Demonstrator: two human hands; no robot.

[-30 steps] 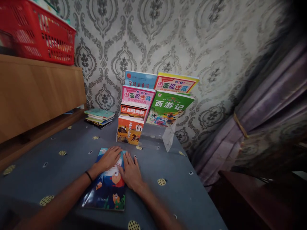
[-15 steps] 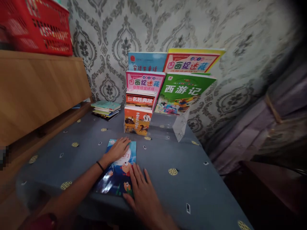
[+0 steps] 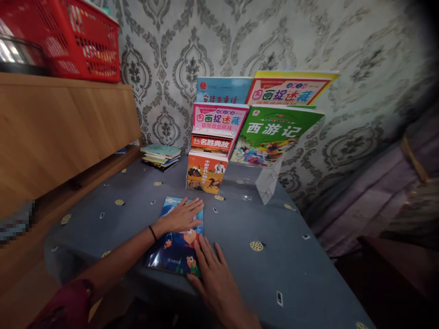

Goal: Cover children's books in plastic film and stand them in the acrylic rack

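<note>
Table point(image 3: 240, 224): cloth-covered; supports the rack and the blue book.
Rack point(image 3: 269, 183): clear, stepped; books are leaned in tiers, presumably so that the covers can be read.
Basket point(image 3: 68, 64): red, slotted; contents are partly visible but cannot be identified.
Blue book point(image 3: 164, 258): laid flat before the rack, near the table's near edge.
Left hand point(image 3: 181, 217): rested across the cover, fingers extended, nothing grasped; flattening is probably served.
Right hand point(image 3: 219, 278): fingers straight, unclenched, placed along the book's right edge, apparently for steadying.
</note>
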